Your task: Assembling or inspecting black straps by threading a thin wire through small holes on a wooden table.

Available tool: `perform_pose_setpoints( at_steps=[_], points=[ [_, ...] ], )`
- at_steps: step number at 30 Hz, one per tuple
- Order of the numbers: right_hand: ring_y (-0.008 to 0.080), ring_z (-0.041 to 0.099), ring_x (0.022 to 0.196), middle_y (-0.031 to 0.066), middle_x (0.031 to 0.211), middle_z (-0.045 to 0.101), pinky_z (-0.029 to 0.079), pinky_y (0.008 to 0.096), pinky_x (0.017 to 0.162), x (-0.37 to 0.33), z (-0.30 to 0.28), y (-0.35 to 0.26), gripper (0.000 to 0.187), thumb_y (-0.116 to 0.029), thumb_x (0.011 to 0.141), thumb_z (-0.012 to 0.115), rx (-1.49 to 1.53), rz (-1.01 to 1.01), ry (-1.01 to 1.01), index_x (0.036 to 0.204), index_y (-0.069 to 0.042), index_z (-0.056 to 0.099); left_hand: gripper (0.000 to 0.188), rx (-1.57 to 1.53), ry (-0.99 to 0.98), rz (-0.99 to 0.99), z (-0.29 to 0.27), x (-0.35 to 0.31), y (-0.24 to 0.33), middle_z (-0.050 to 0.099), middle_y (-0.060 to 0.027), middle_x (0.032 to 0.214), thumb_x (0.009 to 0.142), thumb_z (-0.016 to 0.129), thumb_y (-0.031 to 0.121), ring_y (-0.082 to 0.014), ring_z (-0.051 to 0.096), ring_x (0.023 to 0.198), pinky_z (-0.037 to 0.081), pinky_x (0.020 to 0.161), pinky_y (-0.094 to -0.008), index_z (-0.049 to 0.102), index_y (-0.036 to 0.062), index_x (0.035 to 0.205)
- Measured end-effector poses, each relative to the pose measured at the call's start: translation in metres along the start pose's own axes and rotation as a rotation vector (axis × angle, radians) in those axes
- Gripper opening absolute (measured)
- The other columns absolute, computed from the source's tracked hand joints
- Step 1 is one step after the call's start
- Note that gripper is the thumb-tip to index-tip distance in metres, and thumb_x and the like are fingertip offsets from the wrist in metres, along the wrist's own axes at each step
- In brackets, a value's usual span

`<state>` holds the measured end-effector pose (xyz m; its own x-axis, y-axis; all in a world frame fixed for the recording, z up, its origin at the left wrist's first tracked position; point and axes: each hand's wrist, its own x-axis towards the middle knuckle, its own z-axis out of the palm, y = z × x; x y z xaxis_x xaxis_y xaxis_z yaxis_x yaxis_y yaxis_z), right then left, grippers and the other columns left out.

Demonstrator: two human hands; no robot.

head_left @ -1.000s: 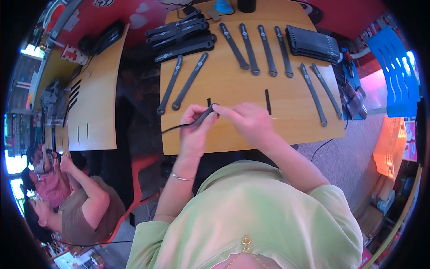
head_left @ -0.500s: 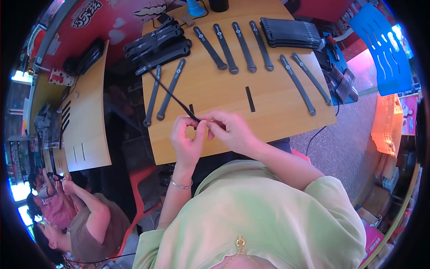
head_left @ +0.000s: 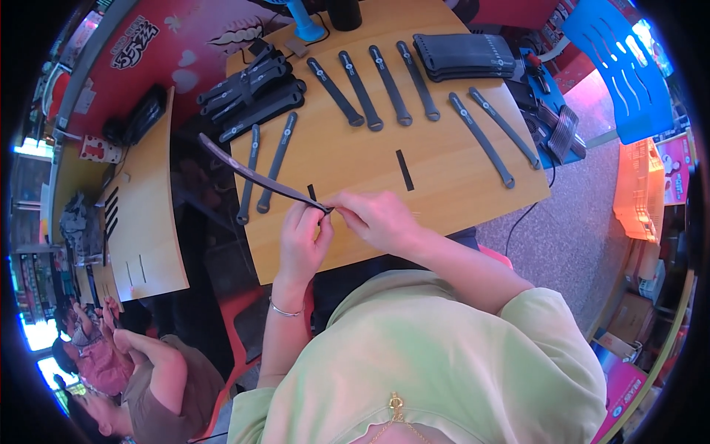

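A long dark strap (head_left: pixel 257 176) runs up and to the left from my hands, tilted above the table, its flat face partly showing. My left hand (head_left: pixel 303 235) pinches it near its lower end. The fingers of my right hand (head_left: pixel 382 220) are closed at the tip of that same end, which they partly hide. Below the strap's raised part, two similar grey straps (head_left: pixel 277 163) lie side by side on the wooden table (head_left: pixel 355 166). Several more straps (head_left: pixel 384 85) are laid out in a row farther back, and two others (head_left: pixel 482 139) lie at the right.
Bundled dark straps (head_left: pixel 255 92) are heaped at the back left, and a neat stack (head_left: pixel 464 55) sits at the back right. Dark slots (head_left: pixel 404 170) mark the tabletop. A blue stand (head_left: pixel 305 26) is at the far edge. Other people (head_left: pixel 166 377) sit at the left.
The strap has turned, so more of its flat face shows, and its free end has swung left and down. Both hands stay together at its lower end. The whole view has shifted slightly.
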<state>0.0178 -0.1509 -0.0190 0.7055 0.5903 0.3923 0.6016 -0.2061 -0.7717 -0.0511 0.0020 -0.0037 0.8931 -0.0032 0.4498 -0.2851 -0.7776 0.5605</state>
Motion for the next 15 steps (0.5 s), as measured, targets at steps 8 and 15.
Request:
perform_pose_setpoints(
  at_steps=[8,15],
  points=[
    [0.0235,0.06,0.061,0.0067,0.067,0.06,0.047,0.0346,0.05,0.002,-0.025,-0.006,0.027,-0.008,0.073,0.063,-0.289,-0.266,-0.159,0.1,-0.014,0.064,0.002,-0.259,-0.299,-0.16,-0.032,-0.002,-0.001,0.057,-0.0143,0.075,0.076,0.057,-0.002,-0.0286,0.056,0.07,0.044,0.064,-0.0342,0.055,-0.0025,0.077],
    [0.0076,0.044,0.053,-0.0018,0.068,0.053,0.035,0.0217,0.046,0.018,-0.043,-0.024,0.036,-0.021,0.072,0.078,0.307,0.103,-0.137,0.105,-0.013,0.064,0.012,-1.018,0.101,-0.437,-0.008,-0.015,0.003,0.059,-0.0048,0.085,0.092,0.043,0.003,-0.0089,0.055,0.077,0.044,0.072,-0.0219,0.055,0.0,0.09]
  ],
)
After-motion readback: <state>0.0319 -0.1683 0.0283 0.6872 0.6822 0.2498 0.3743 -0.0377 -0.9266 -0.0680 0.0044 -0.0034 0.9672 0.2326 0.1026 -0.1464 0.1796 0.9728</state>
